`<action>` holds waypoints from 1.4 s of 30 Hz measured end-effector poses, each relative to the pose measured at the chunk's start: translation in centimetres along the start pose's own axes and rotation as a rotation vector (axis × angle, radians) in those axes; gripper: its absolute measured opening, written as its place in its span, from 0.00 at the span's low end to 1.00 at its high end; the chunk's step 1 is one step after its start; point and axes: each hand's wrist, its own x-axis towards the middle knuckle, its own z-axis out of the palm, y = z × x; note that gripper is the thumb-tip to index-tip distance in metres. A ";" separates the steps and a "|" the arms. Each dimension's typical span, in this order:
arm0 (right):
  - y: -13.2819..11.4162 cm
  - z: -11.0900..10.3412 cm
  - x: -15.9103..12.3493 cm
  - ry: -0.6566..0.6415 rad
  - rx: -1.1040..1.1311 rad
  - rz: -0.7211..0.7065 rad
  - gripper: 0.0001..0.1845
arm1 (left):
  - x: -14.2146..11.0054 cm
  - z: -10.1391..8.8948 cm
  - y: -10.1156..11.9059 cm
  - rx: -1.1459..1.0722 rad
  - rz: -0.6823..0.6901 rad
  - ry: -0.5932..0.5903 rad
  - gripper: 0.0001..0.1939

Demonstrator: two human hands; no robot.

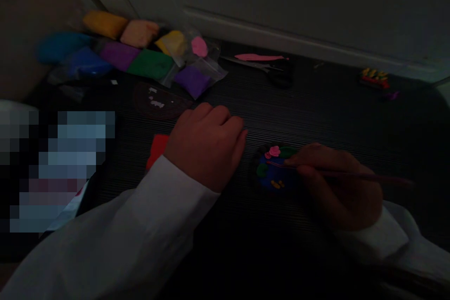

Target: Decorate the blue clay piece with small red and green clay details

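My right hand (pixel 341 187) pinches a thin pink clay modelling tool (pixel 369 176), its fine tip over a small round clay pond (pixel 286 176). The pond has a blue middle and a dark bumpy rim. On it lie a pink flower (pixel 274 151), green leaf shapes (pixel 262 170) and small yellow pieces (pixel 277 184). To the left, my left hand (pixel 207 145) rests on the dark table with its fingers curled under. Whatever they may hold is hidden. A red piece (pixel 157 150) sticks out beside that hand. The picture is very dark.
Bags of coloured clay (pixel 151 63) lie in a heap at the back left. Scissors (pixel 270 71) and a pink knife-shaped tool (pixel 260 57) lie near the wall. A dark disc (pixel 161 101) bears pale scraps. A small red-and-yellow clay piece (pixel 374 78) sits back right. A blurred-out screen (pixel 70 173) stands left.
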 end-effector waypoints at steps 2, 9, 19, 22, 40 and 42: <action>0.2 -0.4 -0.1 0.139 -0.031 0.062 0.05 | 0.1 -0.1 -0.2 -0.017 -0.008 0.010 0.17; 3.3 -3.3 1.2 0.203 -0.635 0.544 0.22 | 0.4 1.0 -1.4 -0.131 -0.045 0.050 0.18; 4.4 -2.7 2.4 0.059 -0.651 0.648 0.14 | 2.2 2.9 -2.3 -0.335 -0.092 0.057 0.10; 4.3 -2.8 2.3 0.079 -0.618 0.646 0.13 | 1.9 1.5 -1.5 -0.375 -0.119 0.065 0.10; 5.4 -1.9 -3.4 0.424 -0.389 0.554 0.15 | -17.7 -9.1 3.0 -0.934 -0.532 0.204 0.12; 5.5 -1.8 -3.5 0.447 -0.377 0.525 0.15 | -18.5 -9.3 3.8 -0.998 -0.547 0.234 0.14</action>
